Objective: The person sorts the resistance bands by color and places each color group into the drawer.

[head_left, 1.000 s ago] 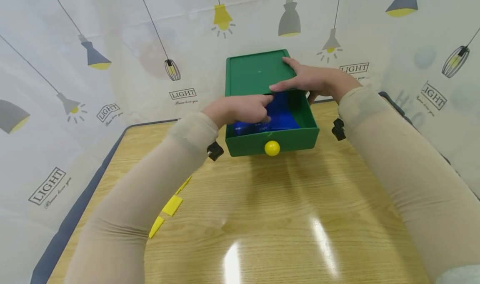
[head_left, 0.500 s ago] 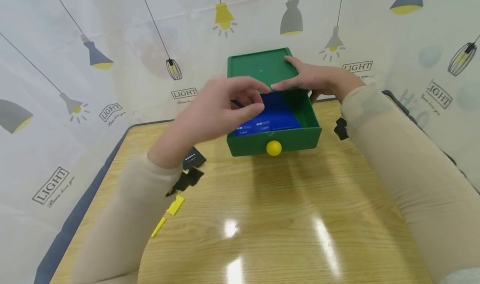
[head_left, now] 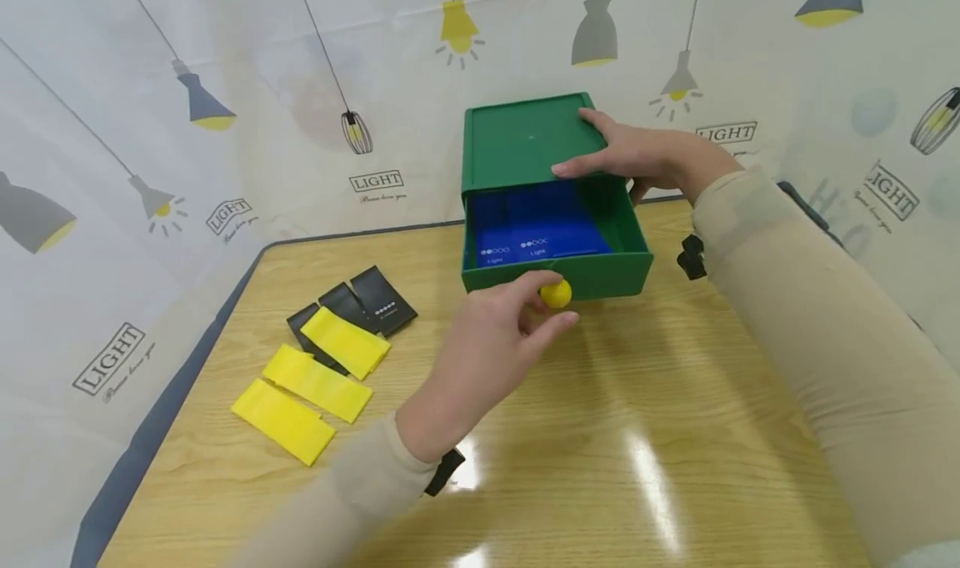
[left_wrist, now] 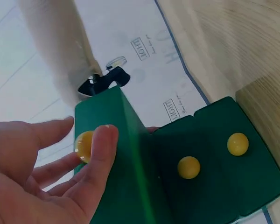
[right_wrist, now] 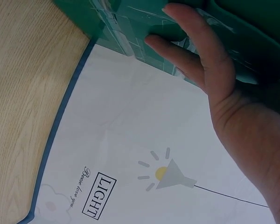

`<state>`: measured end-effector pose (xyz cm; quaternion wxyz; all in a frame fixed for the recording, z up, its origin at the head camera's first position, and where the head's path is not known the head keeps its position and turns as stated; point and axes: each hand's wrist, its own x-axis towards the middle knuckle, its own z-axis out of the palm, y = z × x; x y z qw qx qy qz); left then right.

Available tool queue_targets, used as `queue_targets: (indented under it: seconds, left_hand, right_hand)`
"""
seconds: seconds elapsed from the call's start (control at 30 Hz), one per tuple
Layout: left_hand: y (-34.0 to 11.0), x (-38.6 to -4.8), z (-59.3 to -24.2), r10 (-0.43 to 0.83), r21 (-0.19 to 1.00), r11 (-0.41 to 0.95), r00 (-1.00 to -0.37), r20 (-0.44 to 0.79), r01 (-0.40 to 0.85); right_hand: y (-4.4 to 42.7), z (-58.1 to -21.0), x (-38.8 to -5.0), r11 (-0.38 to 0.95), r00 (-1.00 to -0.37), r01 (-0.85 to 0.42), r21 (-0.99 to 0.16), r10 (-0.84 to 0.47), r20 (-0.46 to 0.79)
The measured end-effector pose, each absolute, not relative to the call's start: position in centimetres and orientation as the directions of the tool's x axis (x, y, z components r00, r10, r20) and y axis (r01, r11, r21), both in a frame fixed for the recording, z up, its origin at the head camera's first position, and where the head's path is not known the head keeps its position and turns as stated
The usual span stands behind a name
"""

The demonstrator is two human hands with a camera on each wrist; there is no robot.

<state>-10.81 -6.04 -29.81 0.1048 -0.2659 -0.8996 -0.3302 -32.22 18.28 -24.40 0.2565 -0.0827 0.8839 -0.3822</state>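
Observation:
A green drawer box [head_left: 525,138] stands at the back of the table, its top drawer [head_left: 600,278] pulled out with blue packets [head_left: 547,218] inside. My left hand [head_left: 480,351] is at the drawer's yellow knob [head_left: 557,294]. Its fingers and thumb are bent around the knob, without a clear pinch on it. In the left wrist view, the thumb partly covers that knob [left_wrist: 84,146]. My right hand [head_left: 645,155] rests over the box's right top edge, thumb and forefinger spread on top. Two straight fingers [right_wrist: 177,58] lie along its side in the right wrist view.
Three yellow packets [head_left: 283,420] lie on the table's left side, one overlapping the black packets [head_left: 384,299] behind. Two closed lower drawers with yellow knobs [left_wrist: 189,167] show in the left wrist view. A printed cloth [head_left: 300,92] hangs behind.
My left hand has come out of the drawer, lifted left, then moved down to the knob. Blue packets and the packets at left are now uncovered. My right hand stays on the box.

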Motion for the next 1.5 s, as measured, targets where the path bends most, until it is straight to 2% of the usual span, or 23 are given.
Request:
queue_targets:
  seconds: [0.23, 0.4, 0.6, 0.83, 1.0, 1.23, 1.4, 1.5]
  left_hand:
    - [-5.6, -11.7, -30.7, 0.361, 0.561, 0.616, -0.831, 0.424, 0.554]
    - [-5.6, -12.8, -30.7, 0.34, 0.587, 0.605, -0.841, 0.421, 0.538]
    - [-5.2, -15.8, -30.7, 0.294, 0.601, 0.628, -0.866, 0.404, 0.494]
    - [-4.2, -20.2, -31.1, 0.187, 0.678, 0.609, -0.905, 0.383, 0.413]
    - [-3.6, -21.4, -31.5, 0.12, 0.728, 0.565, -0.912, 0.393, 0.388]
    - [-3.4, -20.7, -33.6, 0.023, 0.841, 0.466, -0.953, 0.301, 0.276]
    - [-3.8, -20.9, -35.8, 0.01, 0.847, 0.492, -0.975, 0.222, 0.198]
    - [-3.9, -21.1, -36.7, 0.001, 0.885, 0.435, -0.983, 0.183, 0.166]
  right_hand:
    - [18.2, -24.5, -32.2, 0.689, -0.85, 0.051, -0.722, -0.349, -0.394]
    - [18.3, -24.4, -32.2, 0.687, -0.847, 0.055, -0.724, -0.352, -0.398]
    - [18.4, -24.1, -32.2, 0.673, -0.835, 0.064, -0.737, -0.369, -0.409]
    - [18.5, -24.0, -32.1, 0.657, -0.821, 0.077, -0.75, -0.385, -0.422]
    - [18.5, -23.8, -32.1, 0.662, -0.818, 0.067, -0.747, -0.392, -0.42]
    - [18.5, -23.7, -31.9, 0.666, -0.823, 0.067, -0.743, -0.384, -0.418]
    - [18.4, -23.9, -31.9, 0.664, -0.825, 0.07, -0.744, -0.381, -0.418]
    - [18.2, -23.9, -32.0, 0.666, -0.827, 0.067, -0.743, -0.379, -0.415]
